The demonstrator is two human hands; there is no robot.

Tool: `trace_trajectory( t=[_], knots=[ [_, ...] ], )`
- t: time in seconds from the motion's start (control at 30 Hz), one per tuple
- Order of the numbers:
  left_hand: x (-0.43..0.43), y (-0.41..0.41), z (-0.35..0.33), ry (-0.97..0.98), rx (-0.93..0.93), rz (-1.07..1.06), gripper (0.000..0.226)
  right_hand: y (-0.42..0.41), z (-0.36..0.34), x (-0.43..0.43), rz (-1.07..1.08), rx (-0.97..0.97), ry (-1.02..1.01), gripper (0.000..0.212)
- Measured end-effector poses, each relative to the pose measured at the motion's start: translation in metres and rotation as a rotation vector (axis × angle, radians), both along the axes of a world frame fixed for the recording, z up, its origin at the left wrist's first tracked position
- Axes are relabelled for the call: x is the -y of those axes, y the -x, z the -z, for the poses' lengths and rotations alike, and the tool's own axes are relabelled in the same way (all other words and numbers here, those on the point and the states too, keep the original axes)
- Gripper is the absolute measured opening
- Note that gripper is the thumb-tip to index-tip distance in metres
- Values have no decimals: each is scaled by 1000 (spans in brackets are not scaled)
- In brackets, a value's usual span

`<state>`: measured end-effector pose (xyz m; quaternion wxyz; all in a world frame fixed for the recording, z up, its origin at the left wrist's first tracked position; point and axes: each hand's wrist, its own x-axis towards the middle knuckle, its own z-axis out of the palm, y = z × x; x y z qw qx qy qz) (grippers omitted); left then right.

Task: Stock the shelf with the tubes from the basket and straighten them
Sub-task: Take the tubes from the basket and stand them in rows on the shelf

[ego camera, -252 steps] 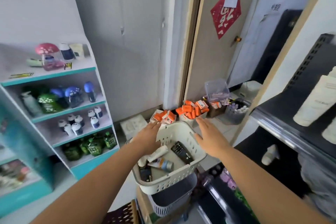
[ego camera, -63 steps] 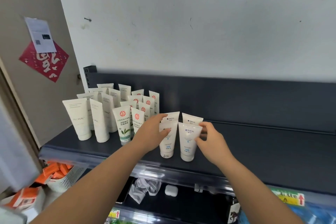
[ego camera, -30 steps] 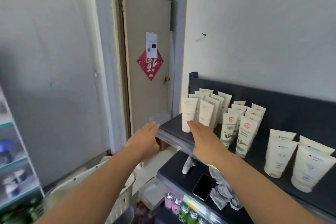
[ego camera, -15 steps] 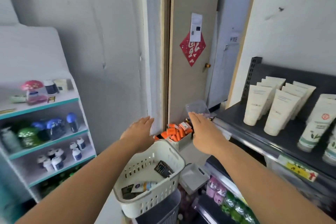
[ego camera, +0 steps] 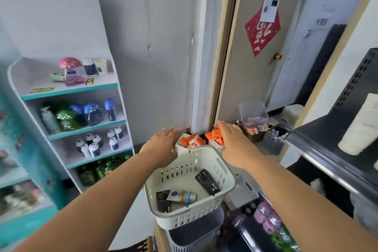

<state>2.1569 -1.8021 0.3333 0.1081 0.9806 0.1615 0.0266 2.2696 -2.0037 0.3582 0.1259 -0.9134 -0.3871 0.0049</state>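
Observation:
A white slotted basket stands low in the middle on a grey bin. Inside lie a black tube, a white tube with a purple and orange label and another black tube. My left hand hovers over the basket's far left rim, fingers straight, holding nothing. Above the far right rim, my right hand is likewise flat and empty. The dark shelf runs along the right edge with a white tube standing on it.
A white and teal rack of small bottles stands at the left. Orange boxes sit on the floor behind the basket, next to a clear tub by the door. Lower shelves with goods run at the bottom right.
I have turned from the shelf to the basket and looked further down. Both empty hands have come in over the basket's far rim.

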Motion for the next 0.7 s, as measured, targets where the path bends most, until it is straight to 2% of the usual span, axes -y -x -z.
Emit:
trace_trajectory(
  t=[0.37, 0.7],
  knots=[
    [-34, -67, 77, 128, -167, -128, 74, -98, 86, -49, -177, -159, 92, 75],
    [-47, -94, 165, 246, -348, -295, 76, -156, 179, -70, -202, -349, 217, 71]
  ],
)
